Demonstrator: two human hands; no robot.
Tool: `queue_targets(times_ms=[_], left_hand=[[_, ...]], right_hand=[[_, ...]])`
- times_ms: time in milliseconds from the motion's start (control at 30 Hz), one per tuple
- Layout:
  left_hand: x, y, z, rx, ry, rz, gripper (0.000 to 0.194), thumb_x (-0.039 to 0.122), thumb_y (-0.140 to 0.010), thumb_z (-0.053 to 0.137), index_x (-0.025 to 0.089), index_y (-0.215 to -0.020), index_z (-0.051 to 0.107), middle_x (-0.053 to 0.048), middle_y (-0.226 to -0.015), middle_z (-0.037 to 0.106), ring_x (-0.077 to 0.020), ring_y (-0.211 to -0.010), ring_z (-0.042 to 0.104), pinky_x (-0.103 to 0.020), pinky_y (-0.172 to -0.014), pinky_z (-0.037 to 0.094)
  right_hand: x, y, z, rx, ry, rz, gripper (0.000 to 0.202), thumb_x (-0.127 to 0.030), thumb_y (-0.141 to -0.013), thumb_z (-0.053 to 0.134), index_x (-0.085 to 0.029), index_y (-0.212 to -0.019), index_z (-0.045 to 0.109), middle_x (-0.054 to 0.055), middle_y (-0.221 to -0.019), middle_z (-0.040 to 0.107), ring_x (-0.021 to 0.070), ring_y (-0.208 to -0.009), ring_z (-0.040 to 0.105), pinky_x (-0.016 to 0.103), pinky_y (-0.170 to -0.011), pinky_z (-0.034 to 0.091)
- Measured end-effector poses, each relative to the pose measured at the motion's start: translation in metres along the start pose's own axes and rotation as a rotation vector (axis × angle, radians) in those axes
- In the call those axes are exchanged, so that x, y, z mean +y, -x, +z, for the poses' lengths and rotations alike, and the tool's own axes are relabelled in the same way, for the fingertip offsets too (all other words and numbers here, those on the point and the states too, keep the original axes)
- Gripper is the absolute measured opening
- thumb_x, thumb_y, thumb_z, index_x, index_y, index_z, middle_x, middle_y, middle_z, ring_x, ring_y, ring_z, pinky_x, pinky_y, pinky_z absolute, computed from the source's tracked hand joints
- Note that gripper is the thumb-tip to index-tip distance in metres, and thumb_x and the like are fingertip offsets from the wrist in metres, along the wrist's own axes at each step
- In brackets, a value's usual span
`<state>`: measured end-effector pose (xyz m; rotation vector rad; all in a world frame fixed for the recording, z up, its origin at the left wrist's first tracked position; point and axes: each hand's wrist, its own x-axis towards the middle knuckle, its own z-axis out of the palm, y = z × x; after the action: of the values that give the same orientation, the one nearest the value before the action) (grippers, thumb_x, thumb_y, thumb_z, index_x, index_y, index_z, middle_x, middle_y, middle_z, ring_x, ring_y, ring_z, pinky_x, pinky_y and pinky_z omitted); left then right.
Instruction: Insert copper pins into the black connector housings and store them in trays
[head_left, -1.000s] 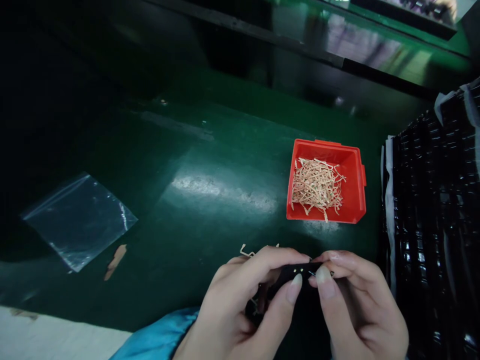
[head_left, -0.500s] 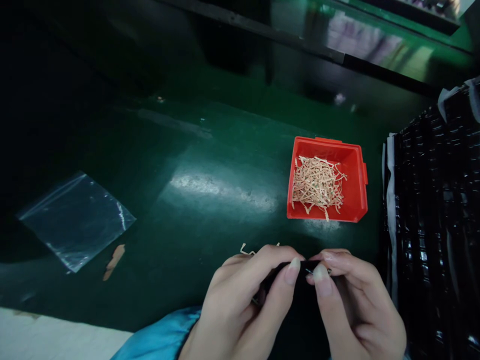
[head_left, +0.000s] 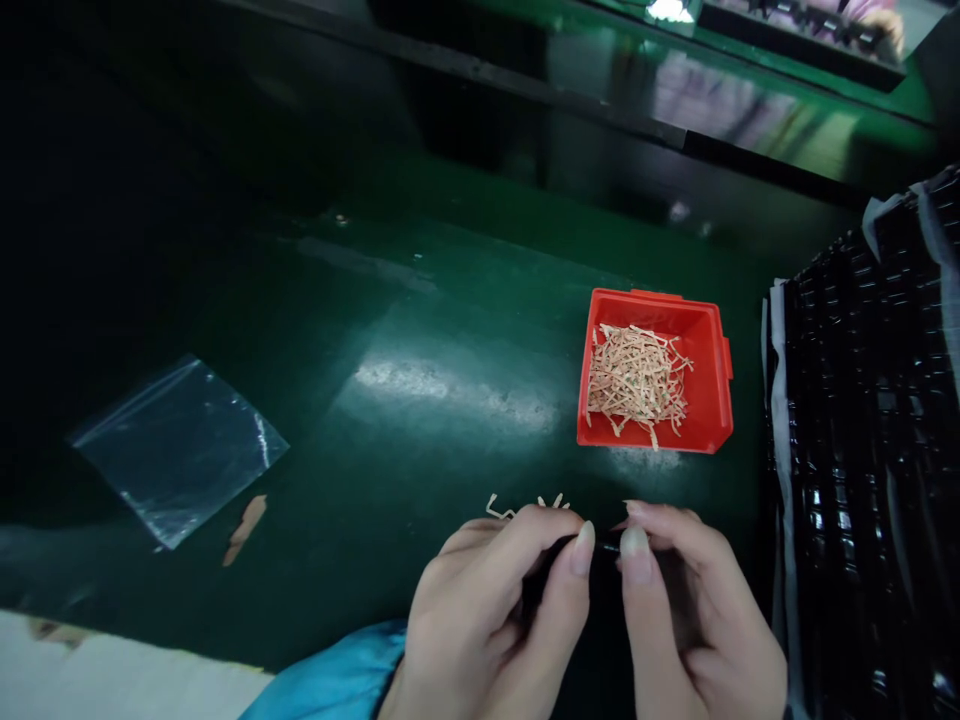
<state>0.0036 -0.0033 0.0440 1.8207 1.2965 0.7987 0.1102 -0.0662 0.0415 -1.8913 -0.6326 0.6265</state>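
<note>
My left hand (head_left: 502, 600) is closed, thumb and forefinger pinching a small black part (head_left: 556, 552) that is mostly covered by the fingers. Close to its right, my right hand (head_left: 686, 600) has its thumb and fingertips pressed together at the other end of the same dark part; what exactly they grip is hidden. Beyond the left hand, several thin beige strips (head_left: 501, 508) lie on the green table (head_left: 360, 560). Farther off stands a red bin (head_left: 709, 385) with a heap of bent beige strips (head_left: 637, 380) in it.
A clear plastic bag (head_left: 180, 450) lies flat at the left, with a small brown scrap (head_left: 245, 530) beside it. Stacked black trays (head_left: 870, 430) with white edging rise at the right. A dark ledge (head_left: 495, 80) crosses the back.
The view has shifted slightly. My hands stay together over the black part; less of it shows between the fingertips, and more beige strips show behind my left hand.
</note>
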Motion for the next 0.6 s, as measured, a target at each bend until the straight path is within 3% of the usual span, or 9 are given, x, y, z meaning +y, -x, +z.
queue_targets(times_ms=[167, 300, 433, 533, 600], left_hand=[[0.001, 0.003, 0.004, 0.063, 0.004, -0.007, 0.021, 0.017, -0.101, 0.066, 0.027, -0.084, 0.073, 0.007, -0.060, 0.070, -0.0104, -0.048, 0.060, -0.021, -0.056, 0.049], [0.005, 0.005, 0.007, 0.124, 0.068, -0.066, 0.020, 0.019, -0.100, 0.067, 0.026, -0.083, 0.075, 0.006, -0.058, 0.071, -0.0115, -0.049, 0.064, -0.020, -0.052, 0.049], [0.011, 0.005, 0.004, 0.206, 0.257, -0.373, 0.025, 0.034, -0.104, 0.067, 0.022, -0.083, 0.071, 0.005, -0.047, 0.061, -0.0112, -0.038, 0.059, -0.017, -0.039, 0.042], [0.015, 0.003, 0.001, 0.147, 0.453, -0.553, 0.033, 0.044, -0.103, 0.070, 0.019, -0.082, 0.071, 0.005, -0.047, 0.061, -0.0088, -0.035, 0.055, -0.014, -0.039, 0.044], [0.017, 0.000, 0.000, 0.099, 0.551, -0.610, 0.038, 0.050, -0.099, 0.076, 0.017, -0.081, 0.071, 0.004, -0.047, 0.060, -0.0071, -0.036, 0.053, -0.012, -0.039, 0.043]], right_hand=[[0.002, -0.002, 0.009, 0.000, -0.061, -0.135, 0.014, -0.028, -0.102, 0.075, -0.032, -0.113, 0.083, -0.002, -0.097, 0.082, 0.0114, -0.084, 0.077, 0.019, -0.077, 0.063], [0.006, -0.009, 0.011, 0.030, -0.087, -0.207, 0.017, -0.027, -0.105, 0.072, -0.030, -0.118, 0.082, 0.001, -0.096, 0.075, 0.0115, -0.083, 0.073, 0.018, -0.069, 0.061], [0.008, -0.015, 0.003, 0.048, -0.117, -0.134, 0.020, -0.033, -0.104, 0.074, -0.028, -0.122, 0.080, 0.001, -0.095, 0.066, 0.0118, -0.082, 0.071, 0.019, -0.071, 0.063], [0.002, -0.013, -0.004, -0.039, -0.130, -0.053, 0.015, -0.038, -0.105, 0.072, -0.032, -0.112, 0.083, 0.000, -0.099, 0.075, 0.0118, -0.086, 0.074, 0.018, -0.078, 0.064], [-0.004, -0.010, -0.007, -0.076, -0.159, 0.013, 0.014, -0.041, -0.104, 0.074, -0.032, -0.103, 0.084, -0.001, -0.096, 0.077, 0.0116, -0.081, 0.075, 0.016, -0.072, 0.063]])
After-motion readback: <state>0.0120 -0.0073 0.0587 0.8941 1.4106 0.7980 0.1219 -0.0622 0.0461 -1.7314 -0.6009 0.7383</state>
